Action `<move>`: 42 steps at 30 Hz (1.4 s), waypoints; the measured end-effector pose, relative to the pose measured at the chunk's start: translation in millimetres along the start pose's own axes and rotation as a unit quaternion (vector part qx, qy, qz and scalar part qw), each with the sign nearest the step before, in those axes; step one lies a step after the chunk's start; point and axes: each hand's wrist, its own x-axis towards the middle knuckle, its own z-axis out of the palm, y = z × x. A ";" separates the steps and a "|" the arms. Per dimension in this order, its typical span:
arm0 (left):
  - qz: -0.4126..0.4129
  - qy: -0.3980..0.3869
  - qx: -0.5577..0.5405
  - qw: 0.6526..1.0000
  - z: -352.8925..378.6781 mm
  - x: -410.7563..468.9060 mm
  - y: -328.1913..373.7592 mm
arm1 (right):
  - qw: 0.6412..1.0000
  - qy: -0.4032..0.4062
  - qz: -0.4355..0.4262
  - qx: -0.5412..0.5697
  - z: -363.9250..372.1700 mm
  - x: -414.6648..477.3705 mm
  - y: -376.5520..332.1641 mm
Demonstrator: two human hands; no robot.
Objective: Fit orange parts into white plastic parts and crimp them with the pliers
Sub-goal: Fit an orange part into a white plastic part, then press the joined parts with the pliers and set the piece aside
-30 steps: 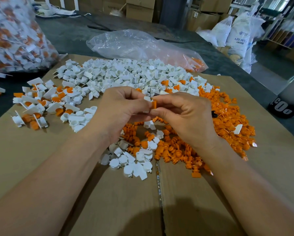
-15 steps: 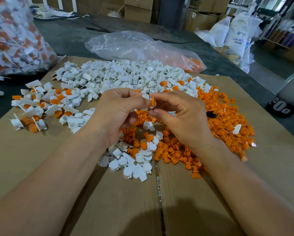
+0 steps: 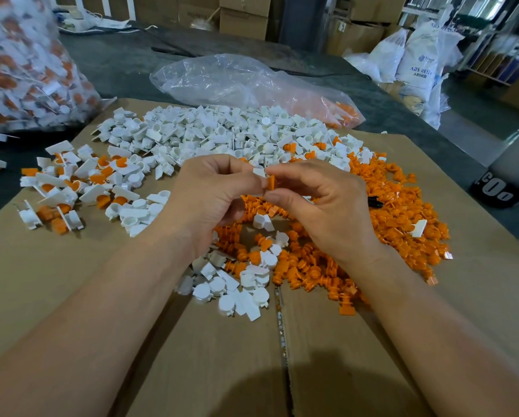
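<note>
as left hand [image 3: 210,194] and right hand [image 3: 321,206] pinch it, orange part [image 3: 271,182] looks blocky.

A dark grey table [image 3: 116,64] runs back to stacked cardboard boxes [image 3: 243,16]. At the right, white sacks [image 3: 417,55] stand beside racks [image 3: 493,64] on a grey floor [image 3: 478,115]; daylight shows behind.

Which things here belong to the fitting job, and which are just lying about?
Job: left hand pinching white part; right hand pinching orange part; white pile; orange pile; assembled pieces.
Lying about: white sacks; cardboard boxes.
</note>
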 end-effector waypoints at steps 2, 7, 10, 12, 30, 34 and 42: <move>0.001 -0.003 0.003 1.000 0.4 -0.2 -0.9 | 1.000 -0.004 -0.014 -0.015 -0.8 0.1 0.9; 0.004 -0.007 0.000 1.000 1.3 -2.1 -0.9 | 0.998 -0.015 -0.052 -0.045 -2.9 0.7 4.8; 0.004 -0.010 -0.007 1.000 1.2 -2.8 0.1 | 0.996 -0.023 -0.063 -0.061 -3.7 0.8 6.9; 0.003 -0.012 -0.005 1.000 2.0 -3.5 0.1 | 0.995 -0.026 -0.070 -0.068 -4.5 1.2 7.2; -0.023 -0.059 0.016 0.998 -3.3 -3.3 2.0 | 0.989 -0.059 -0.099 -0.097 -7.4 2.1 2.2; -0.022 -0.044 0.008 0.999 -1.6 -4.0 1.2 | 0.992 -0.069 -0.056 -0.095 -13.0 4.5 -0.8; -0.030 -0.026 -0.034 0.999 -4.1 -2.0 2.9 | 0.888 -0.210 0.298 -0.280 -61.2 16.1 30.0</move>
